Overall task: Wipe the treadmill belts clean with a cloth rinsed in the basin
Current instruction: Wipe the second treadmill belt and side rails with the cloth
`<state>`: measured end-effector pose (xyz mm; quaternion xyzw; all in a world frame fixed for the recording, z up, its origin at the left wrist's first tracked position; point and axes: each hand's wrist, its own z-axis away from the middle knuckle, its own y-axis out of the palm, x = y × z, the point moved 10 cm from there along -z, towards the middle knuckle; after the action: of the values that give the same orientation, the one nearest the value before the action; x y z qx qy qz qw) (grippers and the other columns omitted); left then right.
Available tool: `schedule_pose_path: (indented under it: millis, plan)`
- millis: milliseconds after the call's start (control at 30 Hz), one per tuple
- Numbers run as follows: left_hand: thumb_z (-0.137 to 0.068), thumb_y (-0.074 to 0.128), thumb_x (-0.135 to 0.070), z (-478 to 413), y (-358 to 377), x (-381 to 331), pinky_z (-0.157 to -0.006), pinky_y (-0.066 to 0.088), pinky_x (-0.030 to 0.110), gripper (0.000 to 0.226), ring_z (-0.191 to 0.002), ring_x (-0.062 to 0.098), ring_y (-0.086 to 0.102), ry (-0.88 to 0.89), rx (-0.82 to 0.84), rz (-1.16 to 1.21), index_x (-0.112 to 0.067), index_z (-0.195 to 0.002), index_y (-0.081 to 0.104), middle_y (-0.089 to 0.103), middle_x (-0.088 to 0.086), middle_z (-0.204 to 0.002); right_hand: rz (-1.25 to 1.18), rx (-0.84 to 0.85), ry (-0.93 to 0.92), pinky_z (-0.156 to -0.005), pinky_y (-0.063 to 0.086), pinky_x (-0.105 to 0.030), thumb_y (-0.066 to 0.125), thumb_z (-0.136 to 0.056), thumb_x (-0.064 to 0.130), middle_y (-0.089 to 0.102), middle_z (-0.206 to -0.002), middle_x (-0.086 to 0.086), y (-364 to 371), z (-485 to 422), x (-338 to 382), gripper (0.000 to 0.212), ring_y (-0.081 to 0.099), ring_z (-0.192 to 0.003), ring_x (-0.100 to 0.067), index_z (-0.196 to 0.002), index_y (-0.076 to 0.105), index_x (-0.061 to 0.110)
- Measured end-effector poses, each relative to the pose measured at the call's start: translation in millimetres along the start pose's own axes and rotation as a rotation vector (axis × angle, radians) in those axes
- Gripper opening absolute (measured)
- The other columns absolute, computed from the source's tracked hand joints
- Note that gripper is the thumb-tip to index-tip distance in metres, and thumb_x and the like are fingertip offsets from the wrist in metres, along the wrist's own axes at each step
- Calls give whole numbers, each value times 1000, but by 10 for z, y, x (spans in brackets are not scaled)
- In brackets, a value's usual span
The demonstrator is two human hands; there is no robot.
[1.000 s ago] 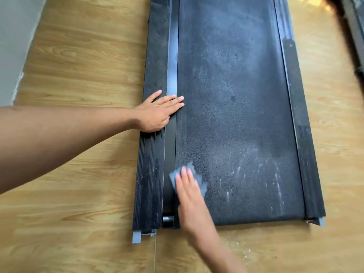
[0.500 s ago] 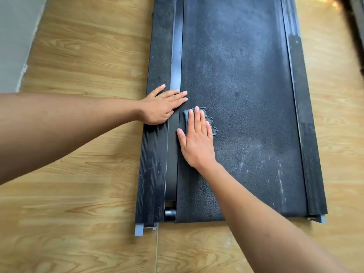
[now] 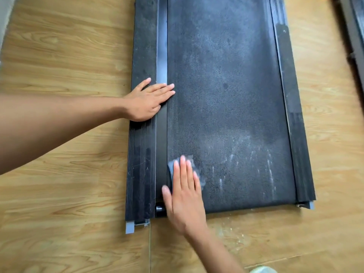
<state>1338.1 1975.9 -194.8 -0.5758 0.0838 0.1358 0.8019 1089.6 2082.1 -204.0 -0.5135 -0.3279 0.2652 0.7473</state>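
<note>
A dusty black treadmill belt (image 3: 226, 95) lies flat on the wooden floor, with pale streaks near its near right end. My right hand (image 3: 184, 196) presses a small grey cloth (image 3: 173, 166) flat onto the belt's near left corner, fingers straight; most of the cloth is hidden under the palm. My left hand (image 3: 147, 100) rests flat on the left side rail (image 3: 140, 174), fingertips reaching the belt's edge. No basin is in view.
Wooden floor (image 3: 69, 194) surrounds the treadmill. A second dark frame (image 3: 354, 26) runs along the top right edge. White dust specks lie on the floor just below the belt's near end. A pale object (image 3: 262, 269) peeks in at the bottom edge.
My right hand has slid the cloth back down the belt's left edge, from beside my left hand to the near corner. The left hand has stayed on the rail.
</note>
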Motion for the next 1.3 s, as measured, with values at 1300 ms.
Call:
schedule_pose_path:
  millis: [1300]
  plan:
    - [-108, 19, -49, 273, 258, -783, -128, 6, 62, 75, -162, 34, 4, -179, -304, -348, 1, -164, 13, 3, 22, -174, 8, 89, 163, -128, 5, -45, 22, -100, 78, -17, -174, -4, -24, 589, -1101, 95, -14, -160, -19, -167, -2, 14]
